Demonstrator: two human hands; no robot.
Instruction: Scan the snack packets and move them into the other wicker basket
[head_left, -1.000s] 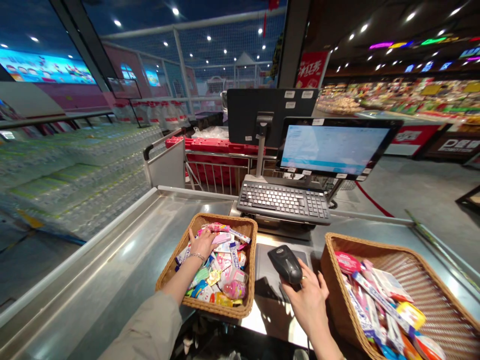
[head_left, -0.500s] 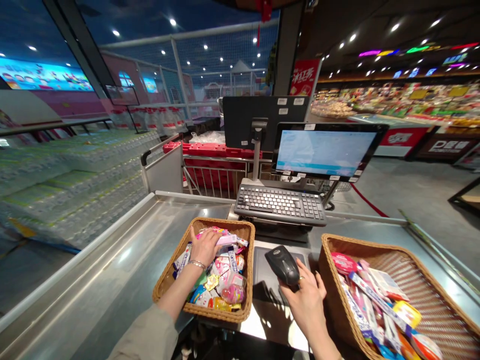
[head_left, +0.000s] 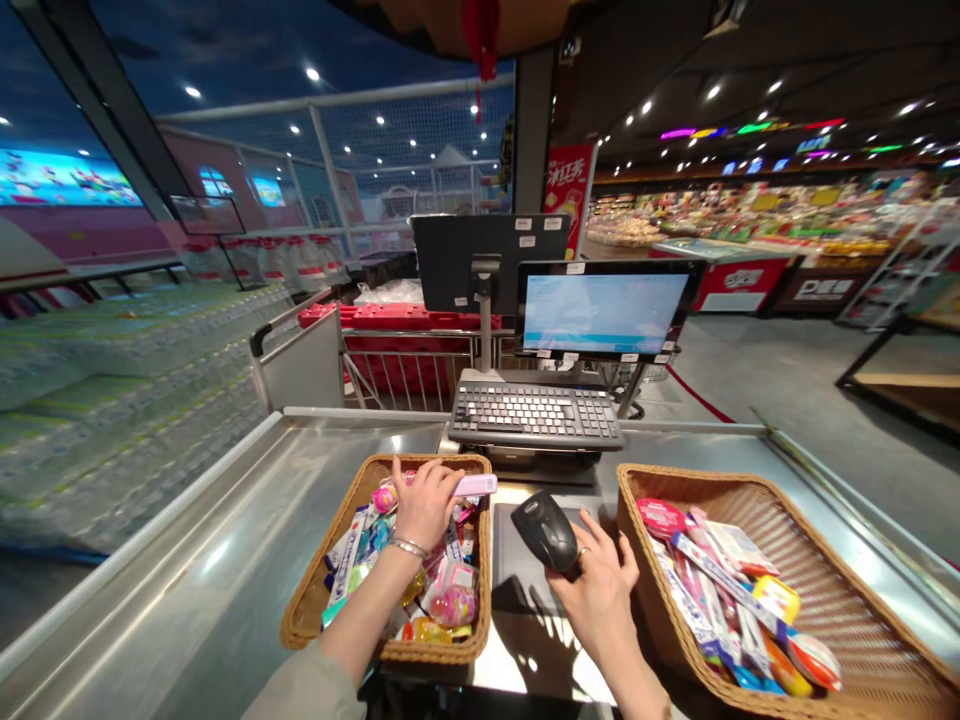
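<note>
My left hand (head_left: 426,508) is over the left wicker basket (head_left: 296,618), closed on a small pink box (head_left: 475,486) that sticks out to the right over the basket's rim. Beneath the hand lie mixed packaged sweets, among them a pink see-through pack (head_left: 454,597) and long white-and-blue sticks (head_left: 346,560). In my right hand (head_left: 598,590) is a black barcode scanner (head_left: 545,530), held above the counter between the two baskets with its head tilted up and left. The right wicker basket (head_left: 847,575) holds more sweets, including a red round pack (head_left: 661,518).
A keyboard (head_left: 536,412) and a lit monitor (head_left: 606,312) stand behind the scanner, beside a second dark screen (head_left: 491,262) seen from its back. The metal counter (head_left: 217,540) runs left and has a raised edge. A shopping cart (head_left: 405,370) stands beyond it.
My left hand has lifted the pink box from among the sweets and moved right with it. My right hand still holds the scanner. The whole view has shifted slightly.
</note>
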